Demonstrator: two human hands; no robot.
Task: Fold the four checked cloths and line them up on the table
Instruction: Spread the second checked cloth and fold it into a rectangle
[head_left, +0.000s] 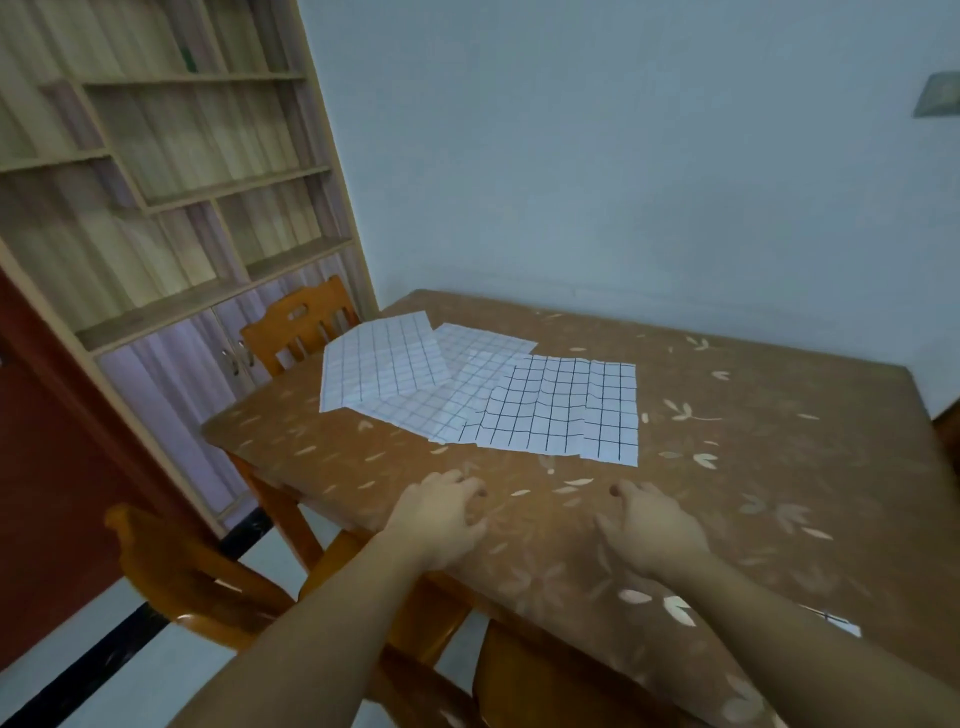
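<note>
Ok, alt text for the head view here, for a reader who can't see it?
Four checked cloths lie unfolded and overlapping on a brown leaf-patterned table. Nearer the camera, the left hand and right hand rest empty by the table's near edge, apart from the cloths. Wooden chairs and shelving stand to the left.

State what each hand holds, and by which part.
Nothing. The left hand and right hand are both empty near the table's edge, short of the cloths.

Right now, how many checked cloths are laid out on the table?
4, overlapping in a fan: the far-left cloth, one behind it, a middle one mostly covered, and the nearest, bold-lined cloth on the right. More could be hidden underneath.
</note>
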